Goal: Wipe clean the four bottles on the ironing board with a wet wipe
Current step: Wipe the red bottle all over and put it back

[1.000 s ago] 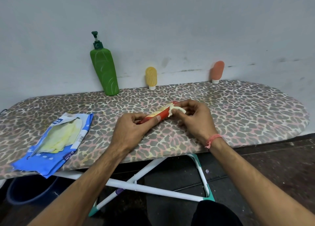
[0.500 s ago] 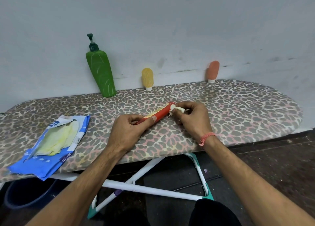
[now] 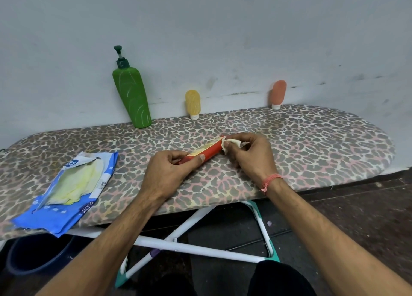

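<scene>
Red tube bottle (image 3: 206, 151): slanted just above the ironing board (image 3: 312, 144), held at both ends.
Wet wipe (image 3: 230, 144): white, crumpled against its far end.
Green pump bottle (image 3: 132, 98), yellow bottle (image 3: 193, 104), orange bottle (image 3: 278, 94): upright along the wall.

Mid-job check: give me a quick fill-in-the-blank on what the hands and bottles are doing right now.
1. The left hand grips the ____ bottle.
2. The right hand presses a wet wipe against that bottle's ____ end.
3. The pump bottle leaning on the wall is ____ in colour.
4. The opened wipe packet lies on the ironing board to the ____ of both hands.

Missing words: red; far; green; left
</scene>
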